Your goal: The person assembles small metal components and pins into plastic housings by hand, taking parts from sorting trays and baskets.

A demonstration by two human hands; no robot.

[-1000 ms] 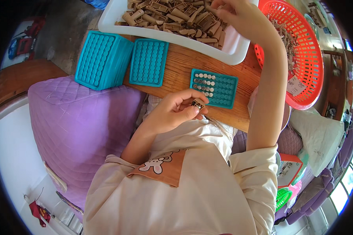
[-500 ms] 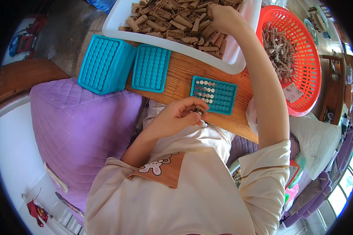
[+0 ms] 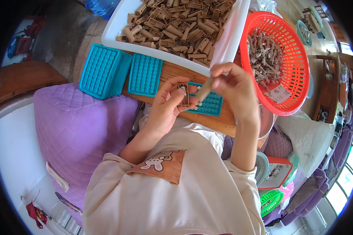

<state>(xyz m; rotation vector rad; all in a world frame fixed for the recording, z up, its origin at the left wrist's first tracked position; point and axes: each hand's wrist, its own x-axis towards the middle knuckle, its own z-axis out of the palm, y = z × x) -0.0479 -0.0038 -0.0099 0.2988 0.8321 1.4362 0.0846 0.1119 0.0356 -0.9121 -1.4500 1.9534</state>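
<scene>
The right hand (image 3: pixel 239 92) is blurred, as is the tan piece (image 3: pixel 204 91) it holds. The left hand (image 3: pixel 164 107) covers part of the brown piece (image 3: pixel 182 96) in its grip, and what sits inside that piece seems too small to tell. Hands and pieces hide part of the teal tray (image 3: pixel 213 104) behind them. The top edge cuts off the white tub (image 3: pixel 228 49) and blue bottle (image 3: pixel 102 6), the lower edge the shirt (image 3: pixel 176 207), and writing on the paper slip (image 3: pixel 279 94) in the red basket (image 3: pixel 302 72) is too small to read

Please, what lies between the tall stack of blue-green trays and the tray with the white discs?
In the head view, another blue-green tray lies between them, then a strip of wooden table, partly hidden by the left hand.
</scene>
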